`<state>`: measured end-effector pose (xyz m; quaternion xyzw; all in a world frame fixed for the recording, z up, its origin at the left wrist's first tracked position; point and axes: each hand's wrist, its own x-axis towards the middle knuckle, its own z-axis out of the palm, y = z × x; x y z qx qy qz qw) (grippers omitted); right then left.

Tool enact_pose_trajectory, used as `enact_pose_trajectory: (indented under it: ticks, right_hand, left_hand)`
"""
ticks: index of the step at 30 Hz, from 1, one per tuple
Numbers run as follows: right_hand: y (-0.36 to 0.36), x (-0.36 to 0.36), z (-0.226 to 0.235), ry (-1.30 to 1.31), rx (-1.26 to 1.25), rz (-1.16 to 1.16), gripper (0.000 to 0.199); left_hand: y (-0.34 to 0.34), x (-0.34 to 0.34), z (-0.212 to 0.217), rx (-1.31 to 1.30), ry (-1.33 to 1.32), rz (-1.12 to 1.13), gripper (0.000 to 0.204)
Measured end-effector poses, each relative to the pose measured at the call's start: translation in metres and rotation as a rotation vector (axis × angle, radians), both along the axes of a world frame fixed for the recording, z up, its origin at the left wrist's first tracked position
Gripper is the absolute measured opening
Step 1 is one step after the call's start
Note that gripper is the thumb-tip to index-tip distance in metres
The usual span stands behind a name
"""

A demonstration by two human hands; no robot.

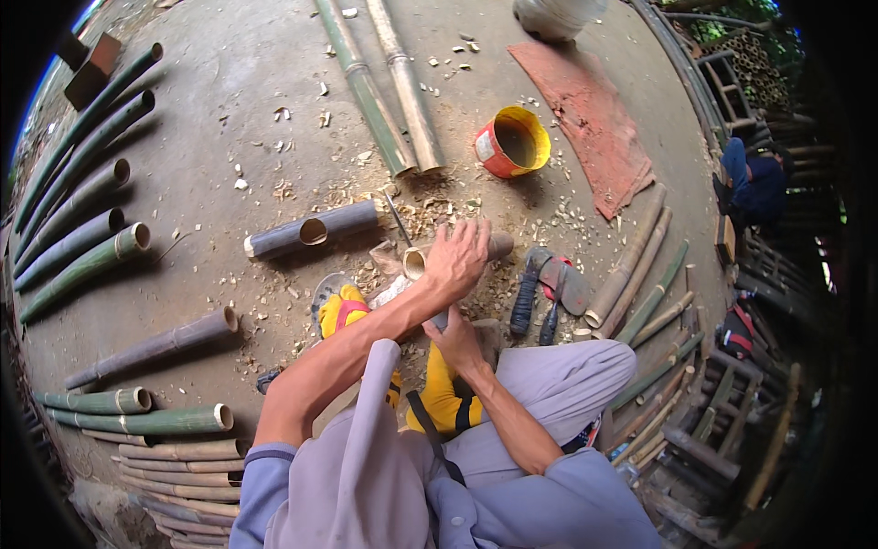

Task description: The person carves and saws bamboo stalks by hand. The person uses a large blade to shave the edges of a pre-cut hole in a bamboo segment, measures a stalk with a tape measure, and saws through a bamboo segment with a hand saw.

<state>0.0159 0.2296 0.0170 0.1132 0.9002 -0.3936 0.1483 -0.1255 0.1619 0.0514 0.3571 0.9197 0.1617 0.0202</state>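
At frame centre our left hand (pixel 455 259) clamps a short bamboo piece (pixel 416 261), our right hand (pixel 457 340) fist-tight on a tool handle (pixel 441 319) below it, shavings (pixel 430 215) already scattered, many poles (pixel 82 265) uncut.

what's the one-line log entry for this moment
left hand on bamboo piece | right hand grips tool handle under it | shavings around

bamboo piece (pixel 421 259) mostly under left hand (pixel 455 258), right hand's (pixel 457 340) tool hidden

Short hollow bamboo piece (pixel 416 261), open end up-left, lying tilted on sawdust-strewn ground
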Motion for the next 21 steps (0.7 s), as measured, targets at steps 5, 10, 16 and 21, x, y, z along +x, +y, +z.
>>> enact_pose_trajectory:
  ticks: [5, 10, 16, 21]
  right_hand:
    - [-0.001, 0.004, -0.004, 0.027, 0.014, -0.004, 0.062]
    - [-0.004, 0.0, 0.003, -0.104, 0.07, 0.006, 0.063]
    - [-0.003, 0.001, 0.001, -0.048, -0.003, -0.01, 0.058]
    - [0.001, 0.004, 0.002, 0.004, 0.013, 0.017, 0.054]
  left_hand:
    - [-0.011, 0.003, -0.007, -0.126, 0.039, 0.014, 0.056]
    - [-0.013, -0.012, 0.005, -0.179, -0.101, 0.099, 0.069]
    - [-0.049, -0.01, 0.013, 0.283, -0.53, 0.117, 0.09]
    - [-0.082, 0.014, 0.068, 1.396, -0.929, 0.257, 0.085]
